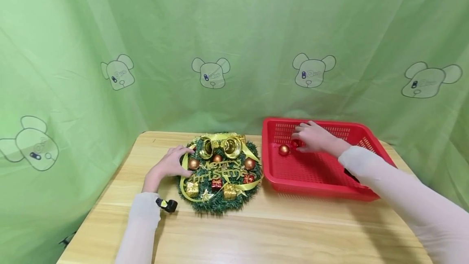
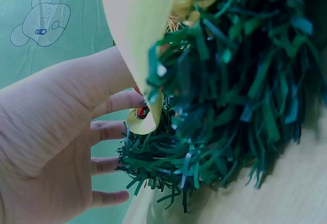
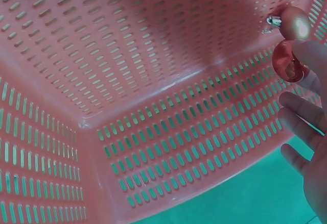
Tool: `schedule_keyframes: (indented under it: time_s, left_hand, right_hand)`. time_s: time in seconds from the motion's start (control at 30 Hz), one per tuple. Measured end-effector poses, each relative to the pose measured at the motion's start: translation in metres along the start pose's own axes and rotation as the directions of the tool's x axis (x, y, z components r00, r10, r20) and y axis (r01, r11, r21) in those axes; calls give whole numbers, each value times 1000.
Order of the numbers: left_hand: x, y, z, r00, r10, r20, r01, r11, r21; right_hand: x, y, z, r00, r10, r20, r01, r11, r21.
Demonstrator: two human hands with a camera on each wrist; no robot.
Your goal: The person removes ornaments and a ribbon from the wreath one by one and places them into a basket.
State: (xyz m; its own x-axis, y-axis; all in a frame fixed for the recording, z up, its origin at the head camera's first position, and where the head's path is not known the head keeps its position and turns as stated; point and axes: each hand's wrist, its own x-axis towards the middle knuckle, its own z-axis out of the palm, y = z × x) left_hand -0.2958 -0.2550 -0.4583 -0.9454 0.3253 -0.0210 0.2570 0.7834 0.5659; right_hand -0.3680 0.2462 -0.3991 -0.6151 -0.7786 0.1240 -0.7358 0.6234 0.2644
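Note:
A green Christmas wreath (image 1: 216, 207) lies on the table, carrying gold bells, small gift boxes, copper baubles, yellow ribbon and gold "Merry Christmas" lettering. At its left edge is my left hand (image 1: 171, 163), fingers extended along the tinsel; in the left wrist view the fingertips reach the tinsel beside the ribbon (image 2: 143, 124). Inside the red plastic basket (image 1: 311, 190), my right hand (image 1: 313, 137) pinches a shiny red bauble (image 3: 288, 60) between thumb and fingers. Right beside it sits a copper-gold bauble (image 1: 283, 150) with a silver cap, on the basket floor.
The wooden table (image 1: 256, 235) carries the wreath in the middle and the basket to its right, close together. A green curtain (image 1: 234, 23) with bear-head prints surrounds the table at the back and sides. A black wrist device (image 1: 167, 205) is on my left wrist.

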Motion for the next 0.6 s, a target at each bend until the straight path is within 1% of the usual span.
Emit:
schedule_keyframes:
  time_s: [0.1, 0.3, 0.47, 0.6]
  left_hand:
    - [0, 0, 0, 1000, 3, 2, -3, 1000, -9]
    - [2, -1, 1, 1000, 11, -2, -11, 1000, 10]
    - [2, 0, 1, 1000, 6, -6, -6, 1000, 9]
    - [1, -1, 1, 1000, -1, -11, 1, 1000, 9]
  right_hand:
    - [-1, 0, 5, 1000, -4, 6, 4, 1000, -15]
    - [0, -1, 14, 1000, -14, 9, 14, 999, -41]
    - [-1, -1, 19, 1000, -27, -6, 26, 998, -64]
    - [-1, -1, 22, 1000, -22, 2, 22, 998, -64]
